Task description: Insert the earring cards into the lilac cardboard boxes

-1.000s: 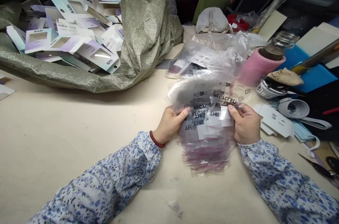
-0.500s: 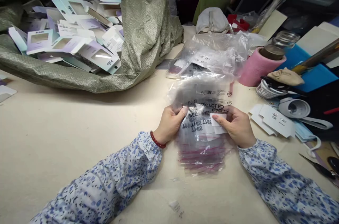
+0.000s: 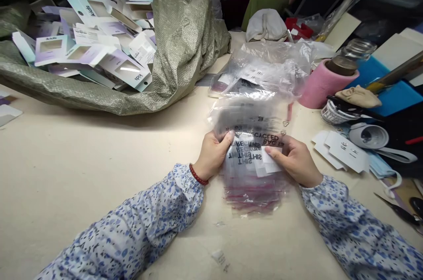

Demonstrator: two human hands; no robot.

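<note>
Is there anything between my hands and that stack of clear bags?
Nothing visible. The left hand and right hand already grip the stack of clear bags by its two sides, fingers directly on the plastic.

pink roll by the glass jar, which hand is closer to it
Right. The right hand holds the stack of clear bags below and slightly left of the pink roll. The left hand grips the stack's other edge, farther left across the bags.
</note>
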